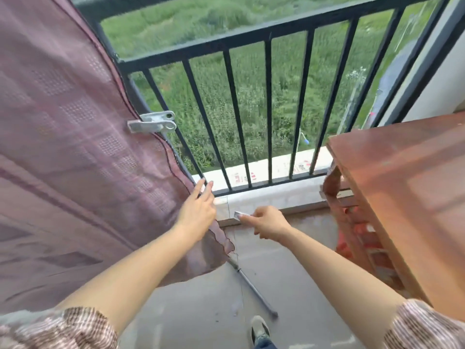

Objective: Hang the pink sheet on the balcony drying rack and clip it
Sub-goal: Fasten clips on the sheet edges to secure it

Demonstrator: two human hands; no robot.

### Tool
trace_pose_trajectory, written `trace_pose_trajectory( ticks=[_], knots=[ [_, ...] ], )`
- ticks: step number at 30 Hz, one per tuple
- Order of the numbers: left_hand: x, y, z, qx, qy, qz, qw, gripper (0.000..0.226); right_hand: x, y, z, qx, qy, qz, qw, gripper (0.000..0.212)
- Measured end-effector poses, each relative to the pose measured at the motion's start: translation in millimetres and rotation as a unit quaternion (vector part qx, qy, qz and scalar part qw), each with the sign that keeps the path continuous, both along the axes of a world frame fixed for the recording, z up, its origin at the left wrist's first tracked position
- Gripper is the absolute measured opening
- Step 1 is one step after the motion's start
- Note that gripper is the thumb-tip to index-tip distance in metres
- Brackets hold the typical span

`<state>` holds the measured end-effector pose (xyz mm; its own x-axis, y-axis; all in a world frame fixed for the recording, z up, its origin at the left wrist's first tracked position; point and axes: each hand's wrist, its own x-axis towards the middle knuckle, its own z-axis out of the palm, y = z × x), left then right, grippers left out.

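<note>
- Striped sleeves (pixel 75 323) at six o'clock.
- Left hand (pixel 197 210), fingers spread, touches the pink sheet (pixel 75 147) edge.
- Right hand (pixel 268 222) pinches a metal clip (pixel 238 214).
- Another clip (pixel 153 122) grips the sheet at ten o'clock.

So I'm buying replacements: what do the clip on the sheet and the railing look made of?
The clip on the pink sheet looks like bare metal: dull silver-grey, flat stamped arms with holes at the ends. The railing looks like metal painted matte black, with slim square bars. Motion blur leaves both uncertain.
</note>
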<state>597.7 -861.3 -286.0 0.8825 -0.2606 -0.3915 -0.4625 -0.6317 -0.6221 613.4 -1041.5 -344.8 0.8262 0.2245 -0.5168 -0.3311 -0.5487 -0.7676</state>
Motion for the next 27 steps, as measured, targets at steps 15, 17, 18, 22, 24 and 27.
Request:
trace_pose_trajectory(
  ticks=[15, 17, 18, 22, 24, 27],
  knots=[
    [51.4, 9.3, -21.3, 0.031, 0.085, 0.020, 0.996, 0.025, 12.1, 34.2, -18.9, -0.009, -0.024, 0.057, 0.998, 0.023],
    [52.5, 14.2, -21.9, -0.001, 0.086, 0.011, 0.996, 0.025, 11.5, 35.3, -21.4, -0.019, -0.050, 0.053, 0.997, 0.027],
    [53.1, 17.0, -22.1, -0.019, 0.082, 0.014, 0.996, 0.025, 11.7, 36.3, -23.7, -0.028, -0.067, 0.055, 0.996, 0.028],
    [56.2, 23.7, -22.2, -0.055, 0.074, 0.052, 0.994, 0.017, 16.7, 44.3, -34.4, -0.059, -0.126, 0.070, 0.988, 0.025],
    [56.3, 24.8, -22.7, -0.055, 0.074, 0.058, 0.994, 0.017, 19.9, 48.9, -34.9, -0.069, -0.147, 0.075, 0.984, 0.024],
    [55.7, 27.8, -24.3, -0.061, 0.068, 0.047, 0.995, 0.016, 26.1, 56.3, -35.5, -0.065, -0.149, 0.081, 0.983, 0.027]
  ],
)
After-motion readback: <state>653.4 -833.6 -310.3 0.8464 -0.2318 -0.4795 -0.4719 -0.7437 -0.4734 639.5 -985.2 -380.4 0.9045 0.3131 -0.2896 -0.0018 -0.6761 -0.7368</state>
